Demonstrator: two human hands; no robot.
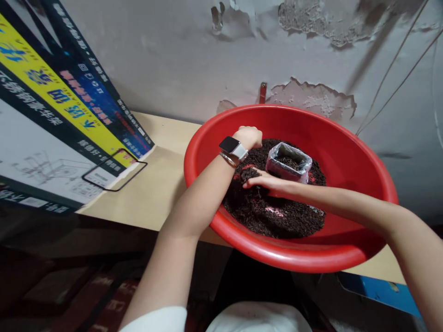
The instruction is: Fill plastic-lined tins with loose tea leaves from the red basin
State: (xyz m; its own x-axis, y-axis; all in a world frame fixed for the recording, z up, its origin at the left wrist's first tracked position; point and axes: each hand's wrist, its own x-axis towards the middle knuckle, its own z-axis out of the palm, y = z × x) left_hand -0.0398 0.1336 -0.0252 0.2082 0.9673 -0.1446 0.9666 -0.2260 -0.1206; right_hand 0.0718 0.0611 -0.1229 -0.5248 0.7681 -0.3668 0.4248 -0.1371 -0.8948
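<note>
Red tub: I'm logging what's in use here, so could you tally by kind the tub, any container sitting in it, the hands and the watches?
Tubs: 1, red tub
Containers: 1, plastic-wrapped container
Hands: 2, left hand and right hand
Watches: 1, wristwatch
Total: 5

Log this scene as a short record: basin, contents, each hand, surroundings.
Basin: red, on a pale table
Contents: dark crumbly material; small plastic-wrapped container with similar material inside
Left hand: curled over the basin, fingers mostly hidden; watch on wrist
Right hand: holding a clump of dark crumbly material, near the small container
Surroundings: large printed cardboard at left; peeling wall behind
</note>
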